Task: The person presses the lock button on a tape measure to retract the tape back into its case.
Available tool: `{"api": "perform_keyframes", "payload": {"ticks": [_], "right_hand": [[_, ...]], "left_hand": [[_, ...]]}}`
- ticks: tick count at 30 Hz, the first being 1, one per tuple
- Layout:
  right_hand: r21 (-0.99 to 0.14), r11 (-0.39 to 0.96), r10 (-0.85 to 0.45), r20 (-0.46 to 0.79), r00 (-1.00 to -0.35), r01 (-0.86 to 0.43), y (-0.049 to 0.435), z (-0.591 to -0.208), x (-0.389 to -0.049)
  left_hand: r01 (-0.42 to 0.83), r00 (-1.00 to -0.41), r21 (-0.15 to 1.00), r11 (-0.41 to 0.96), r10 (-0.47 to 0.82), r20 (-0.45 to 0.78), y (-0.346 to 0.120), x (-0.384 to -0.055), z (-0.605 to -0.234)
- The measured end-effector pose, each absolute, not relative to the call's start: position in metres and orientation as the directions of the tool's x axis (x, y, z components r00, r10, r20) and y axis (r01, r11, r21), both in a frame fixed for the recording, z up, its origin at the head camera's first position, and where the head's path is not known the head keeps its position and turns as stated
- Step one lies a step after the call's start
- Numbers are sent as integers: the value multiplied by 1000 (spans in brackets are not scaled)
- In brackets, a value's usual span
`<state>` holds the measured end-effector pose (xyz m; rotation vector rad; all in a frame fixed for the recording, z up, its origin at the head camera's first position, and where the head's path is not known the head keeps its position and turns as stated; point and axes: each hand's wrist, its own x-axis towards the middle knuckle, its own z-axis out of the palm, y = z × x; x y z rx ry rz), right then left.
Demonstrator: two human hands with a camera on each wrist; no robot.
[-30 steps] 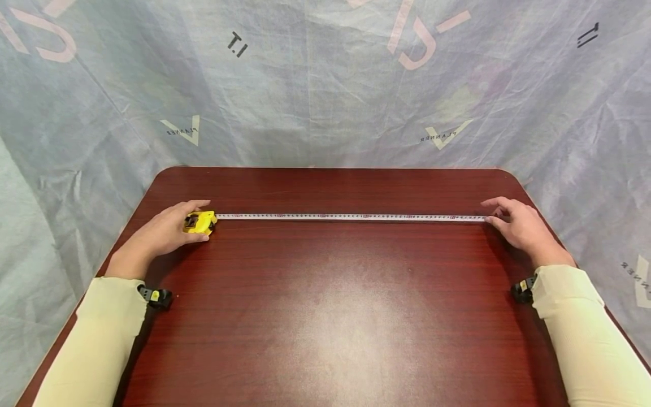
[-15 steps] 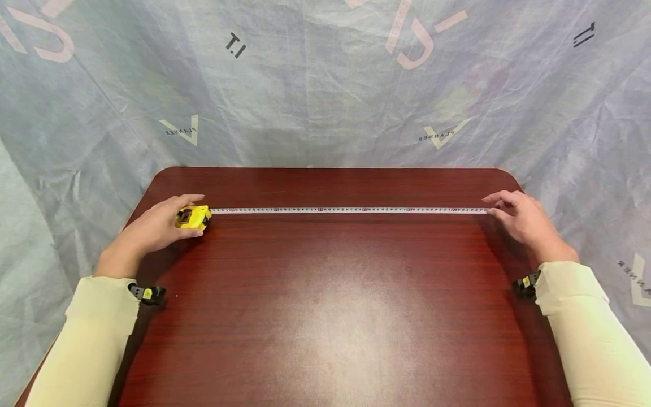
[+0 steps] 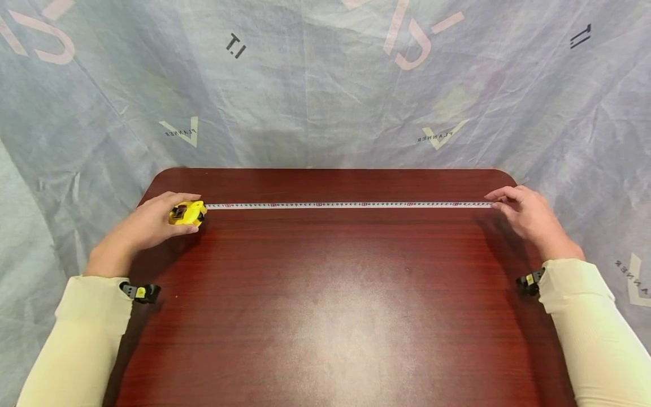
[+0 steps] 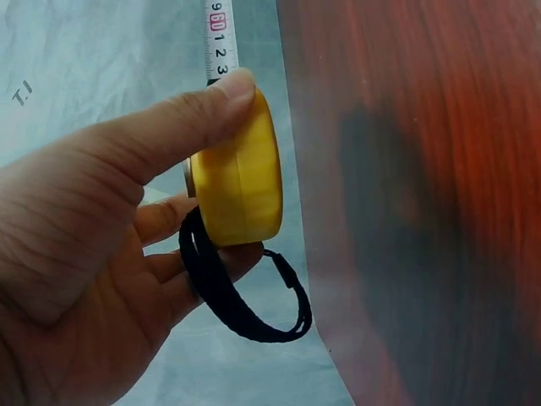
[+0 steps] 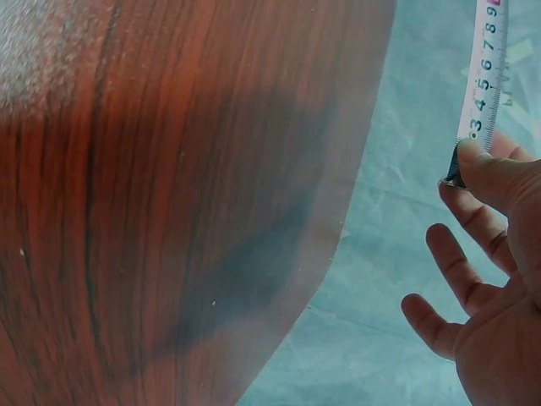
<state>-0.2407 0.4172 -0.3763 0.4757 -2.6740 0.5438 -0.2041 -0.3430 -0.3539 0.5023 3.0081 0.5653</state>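
On the left of the head view my left hand point(image 3: 147, 223) grips the yellow case of a tape measure point(image 3: 192, 213) between thumb and fingers. A black wrist strap point(image 4: 241, 317) loops down from the case in the left wrist view. The white blade point(image 3: 325, 206) runs out straight to the right, level above the table. At its far end my right hand point(image 3: 529, 217) pinches the blade's black end tab point(image 5: 455, 167) between thumb and index finger. The other fingers of that hand are spread apart in the right wrist view.
Below the hands lies a dark red wooden table point(image 3: 305, 294) with rounded far corners. A grey printed cloth point(image 3: 305, 85) hangs behind it and at both sides. Each wrist carries a small black camera, such as the left wrist camera point(image 3: 144, 293).
Both hands have moved away toward the table's far edge with the tape measure. The left hand has shifted left and the right hand slightly right, so the extended blade is a little longer.
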Motion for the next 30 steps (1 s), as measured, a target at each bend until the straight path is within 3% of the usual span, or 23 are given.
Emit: {"api": "perform_keyframes", "payload": {"ticks": [17,30], "right_hand": [[-321,873,-201,447,-872,-366,417,-369,-241],[-327,874,-192,447,-874,-359,419,-363,-238]], "left_hand": [[289,-949,366,884,315,-11,-342,-205,-340],[324,-943,351,879,331,41,-343,-206,-332]]}}
